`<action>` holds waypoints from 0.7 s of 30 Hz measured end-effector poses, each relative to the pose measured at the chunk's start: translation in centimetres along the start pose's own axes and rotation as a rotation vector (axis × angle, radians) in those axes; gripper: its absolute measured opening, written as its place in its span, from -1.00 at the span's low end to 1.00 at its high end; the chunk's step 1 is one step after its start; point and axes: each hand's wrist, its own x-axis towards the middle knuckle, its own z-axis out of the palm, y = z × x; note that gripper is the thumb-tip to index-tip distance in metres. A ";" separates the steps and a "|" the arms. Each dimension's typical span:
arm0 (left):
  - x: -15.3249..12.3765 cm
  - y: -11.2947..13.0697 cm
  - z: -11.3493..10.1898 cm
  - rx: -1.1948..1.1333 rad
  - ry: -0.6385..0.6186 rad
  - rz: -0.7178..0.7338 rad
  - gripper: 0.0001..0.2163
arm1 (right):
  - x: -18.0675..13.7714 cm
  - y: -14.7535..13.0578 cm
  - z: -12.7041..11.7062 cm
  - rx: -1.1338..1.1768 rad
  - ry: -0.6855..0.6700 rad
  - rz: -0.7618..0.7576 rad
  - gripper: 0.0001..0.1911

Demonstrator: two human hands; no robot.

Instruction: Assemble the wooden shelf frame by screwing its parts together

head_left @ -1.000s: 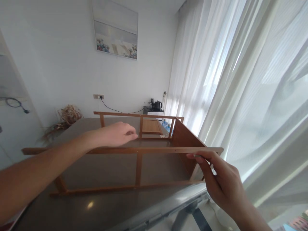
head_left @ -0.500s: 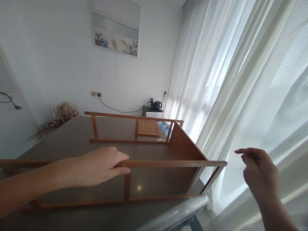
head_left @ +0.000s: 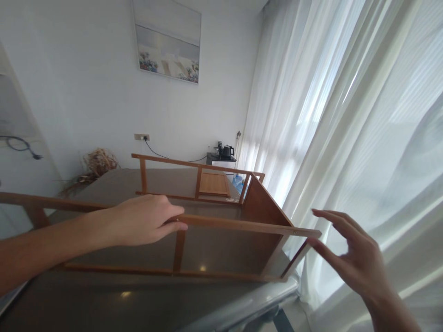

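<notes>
Gripping a brown wooden ladder-sided frame [head_left: 221, 222] by its near top rail [head_left: 256, 226], the left hand [head_left: 148, 221] closes thumb and fingers; the right hand [head_left: 356, 253] spreads beside the rail's end (contact is unclear). The frame is over a glossy grey-brown table [head_left: 86, 304], toward its right edge. A flat tan wooden panel [head_left: 214, 184] lies near the far right corner, by sheer white curtains [head_left: 342, 124].
</notes>
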 end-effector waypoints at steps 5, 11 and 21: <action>0.2 0.4 -2.4 0.075 0.055 0.021 -0.52 | 7.0 -6.8 3.2 0.018 -0.346 -0.399 -0.62; -0.7 0.9 -4.9 0.134 0.125 -0.014 -0.49 | 7.5 -7.9 5.6 0.121 -0.380 -0.402 -0.59; -3.0 1.6 -7.3 0.189 0.673 0.131 -0.67 | 7.8 -7.7 5.2 0.015 -0.112 -0.406 -0.58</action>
